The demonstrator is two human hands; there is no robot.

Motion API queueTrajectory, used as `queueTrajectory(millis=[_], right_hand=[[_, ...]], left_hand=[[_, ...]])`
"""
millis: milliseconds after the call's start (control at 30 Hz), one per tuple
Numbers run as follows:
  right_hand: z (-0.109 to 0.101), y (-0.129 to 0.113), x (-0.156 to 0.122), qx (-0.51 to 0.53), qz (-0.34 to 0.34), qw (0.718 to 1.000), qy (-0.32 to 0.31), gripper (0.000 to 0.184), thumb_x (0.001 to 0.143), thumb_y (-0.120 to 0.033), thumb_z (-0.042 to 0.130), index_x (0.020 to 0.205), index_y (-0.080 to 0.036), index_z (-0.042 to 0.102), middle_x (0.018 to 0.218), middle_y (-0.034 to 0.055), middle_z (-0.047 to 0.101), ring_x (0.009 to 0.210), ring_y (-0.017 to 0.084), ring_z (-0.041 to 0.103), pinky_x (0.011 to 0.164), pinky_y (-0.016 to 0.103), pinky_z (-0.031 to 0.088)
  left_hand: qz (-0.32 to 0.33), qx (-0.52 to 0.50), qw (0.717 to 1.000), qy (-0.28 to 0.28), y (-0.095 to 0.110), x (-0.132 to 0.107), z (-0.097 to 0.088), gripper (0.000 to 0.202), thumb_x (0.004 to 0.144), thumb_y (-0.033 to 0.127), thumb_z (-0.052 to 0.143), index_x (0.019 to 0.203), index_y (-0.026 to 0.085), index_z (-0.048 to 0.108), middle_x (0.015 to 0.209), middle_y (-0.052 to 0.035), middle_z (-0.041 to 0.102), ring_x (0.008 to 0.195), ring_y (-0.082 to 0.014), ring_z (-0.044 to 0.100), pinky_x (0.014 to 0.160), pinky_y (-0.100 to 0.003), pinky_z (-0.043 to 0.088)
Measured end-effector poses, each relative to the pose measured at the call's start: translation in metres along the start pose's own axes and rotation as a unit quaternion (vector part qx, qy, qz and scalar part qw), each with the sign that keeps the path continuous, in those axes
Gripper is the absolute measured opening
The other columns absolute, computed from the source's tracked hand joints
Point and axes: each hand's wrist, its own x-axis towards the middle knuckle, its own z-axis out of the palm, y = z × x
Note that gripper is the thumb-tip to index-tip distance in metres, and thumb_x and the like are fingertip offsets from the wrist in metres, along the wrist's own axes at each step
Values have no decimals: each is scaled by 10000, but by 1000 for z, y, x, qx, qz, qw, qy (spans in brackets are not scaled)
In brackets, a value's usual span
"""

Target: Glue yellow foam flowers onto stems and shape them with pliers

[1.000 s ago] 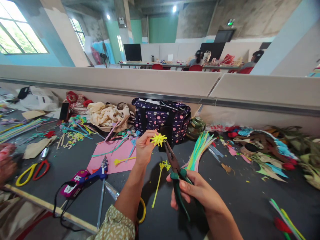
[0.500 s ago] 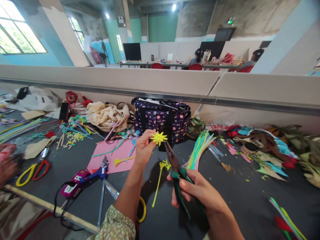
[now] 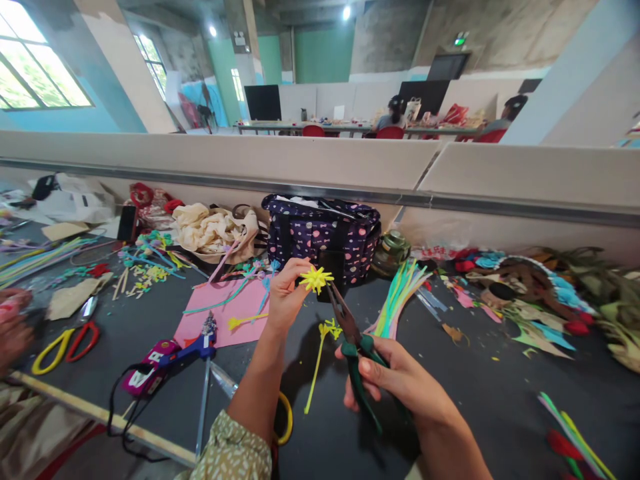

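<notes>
My left hand (image 3: 286, 298) is raised over the dark table (image 3: 470, 393), its fingers pinched round a small yellow spiky pipe-cleaner flower (image 3: 316, 279). My right hand (image 3: 395, 381) grips the green handles of long-nose pliers (image 3: 350, 343), whose dark jaws point up to just below the flower. A second yellow pipe-cleaner flower on a long stem (image 3: 320, 357) lies on the table between my hands.
A dotted navy bag (image 3: 325, 237) stands behind my hands, with a bundle of green pipe cleaners (image 3: 397, 303) to its right. A pink sheet (image 3: 227, 313), a glue gun (image 3: 170, 357) and scissors (image 3: 65, 343) lie left. Another person's hand (image 3: 10, 327) shows at far left.
Both hands have stayed almost in place. The pliers' tip has edged slightly closer under the yellow flower.
</notes>
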Motion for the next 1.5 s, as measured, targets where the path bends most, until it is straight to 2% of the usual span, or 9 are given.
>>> queueTrajectory(millis=[133,333,567,767,1000,1267,1400,1500], right_hand=[[-2,1,-1,-2,2,1000,-5,436,854,-456,669,1082,-92,596,512,-70,457,666,236,719,562,258,514],[-3,0,0,-1,5,1000,-14,390,857,-435,669,1044,-100,595,512,-65,468,679,254,724,564,278,524],[-4,0,2,-13,2,1000,-18,408,853,-444,669,1047,-94,588,519,-60,481,683,250,722,578,278,514],[-4,2,1,-22,11,1000,5,475,833,-481,679,1091,-93,588,526,-67,464,594,189,678,506,210,419],[-1,2,2,-78,-7,996,32,494,837,-547,643,1046,-105,576,537,-28,550,512,127,575,490,206,386],[0,-1,3,-145,-23,988,55,409,878,-541,588,926,-138,542,624,48,676,493,98,475,487,211,360],[2,-2,2,-144,-15,987,63,418,867,-554,596,930,-144,542,635,51,678,491,106,494,485,223,374],[1,-1,1,-98,4,994,53,451,832,-565,636,952,-139,550,584,11,618,535,139,586,501,223,407]], left_hand=[[24,40,999,-18,2,1,-5,45,772,186,676,751,209,709,855,-40,636,848,-174,590,986,-432,435],[69,83,994,-31,3,2,-11,127,792,135,633,821,232,710,852,-22,631,841,-163,577,1020,-452,410],[76,89,993,-32,2,2,-10,111,786,146,644,827,225,710,858,-30,635,839,-171,584,980,-445,439],[72,100,992,-28,1,1,-9,135,791,146,628,840,233,719,857,-37,638,857,-182,592,970,-448,447],[71,98,993,-6,-4,0,-7,111,792,171,639,840,235,717,860,-32,637,862,-177,592,964,-439,457],[84,112,990,1,-2,1,-6,100,785,165,651,829,229,713,840,-20,628,837,-164,577,969,-433,451],[73,106,992,9,-3,1,-4,83,781,173,658,806,227,716,832,-21,635,831,-164,586,965,-435,456],[62,84,994,18,-6,0,-3,83,775,173,660,812,224,714,844,-24,639,837,-165,594,962,-439,462]])
